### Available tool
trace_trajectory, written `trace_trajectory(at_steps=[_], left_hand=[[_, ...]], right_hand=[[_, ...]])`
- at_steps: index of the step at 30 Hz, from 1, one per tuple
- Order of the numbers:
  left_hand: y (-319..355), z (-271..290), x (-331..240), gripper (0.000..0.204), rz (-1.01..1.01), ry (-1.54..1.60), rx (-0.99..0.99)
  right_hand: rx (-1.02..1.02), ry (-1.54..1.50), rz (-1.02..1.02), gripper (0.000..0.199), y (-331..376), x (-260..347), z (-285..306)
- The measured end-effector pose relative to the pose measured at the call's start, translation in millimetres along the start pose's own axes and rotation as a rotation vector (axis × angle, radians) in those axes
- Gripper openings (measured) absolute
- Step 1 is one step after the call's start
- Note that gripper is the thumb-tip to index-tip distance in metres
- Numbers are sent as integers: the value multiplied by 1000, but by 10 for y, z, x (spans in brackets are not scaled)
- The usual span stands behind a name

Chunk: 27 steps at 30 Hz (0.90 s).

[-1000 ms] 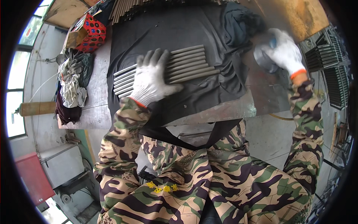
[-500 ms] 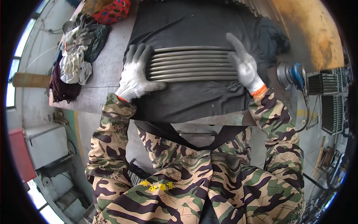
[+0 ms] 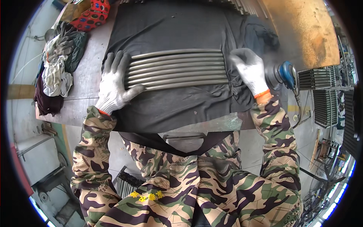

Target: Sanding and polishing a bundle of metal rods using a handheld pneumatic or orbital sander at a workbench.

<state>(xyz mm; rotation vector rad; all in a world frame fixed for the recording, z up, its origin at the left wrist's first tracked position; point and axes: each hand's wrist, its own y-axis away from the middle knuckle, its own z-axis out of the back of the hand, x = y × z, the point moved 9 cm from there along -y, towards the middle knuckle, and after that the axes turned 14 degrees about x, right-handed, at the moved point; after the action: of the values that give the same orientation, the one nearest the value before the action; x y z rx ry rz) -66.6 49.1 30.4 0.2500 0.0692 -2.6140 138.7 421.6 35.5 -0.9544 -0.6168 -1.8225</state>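
Several dark metal rods (image 3: 177, 69) lie side by side on a black cloth (image 3: 166, 109) spread over the table. Against their left ends rests my left hand (image 3: 114, 80), in a white glove with grey fingers, its fingers stretched out and the thumb along the nearest rod. My right hand (image 3: 249, 70), gloved alike, is apart from the rods' right ends, above wrinkled cloth. Its fingers are curled in and a little blurred; whether they hold anything is hidden. Just right of it stands a power tool with a blue body (image 3: 287, 75) and a round grey head.
A heap of gloves and rags (image 3: 58, 64) lies on the left of the table, near a red patterned cloth (image 3: 92, 15). More rods (image 3: 244, 6) lie at the far edge. A rusty brown board (image 3: 302, 30) is at far right, with stacked dark bars (image 3: 326, 108) beyond the table.
My right hand has left the rods' right ends, moving right, and its fingers have curled in. My left hand stays at the left ends. The view has shifted to the right.
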Motion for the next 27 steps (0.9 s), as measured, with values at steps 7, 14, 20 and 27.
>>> trace_trajectory(at_steps=[7, 14, 20, 27], left_hand=[[27, -58, 74, 110, 0, -3, 37], [24, 23, 39, 106, -1, 16, 55], [-1, 39, 91, 103, 45, -34, 77], [-19, 36, 89, 102, 70, -14, 27]], right_hand=[[168, 288, -335, 43, -133, 24, -206], [188, 60, -26, 27, -108, 34, -199], [213, 171, -106, 23, -103, 163, -187], [-279, 679, 64, 24, -271, 733, 973]])
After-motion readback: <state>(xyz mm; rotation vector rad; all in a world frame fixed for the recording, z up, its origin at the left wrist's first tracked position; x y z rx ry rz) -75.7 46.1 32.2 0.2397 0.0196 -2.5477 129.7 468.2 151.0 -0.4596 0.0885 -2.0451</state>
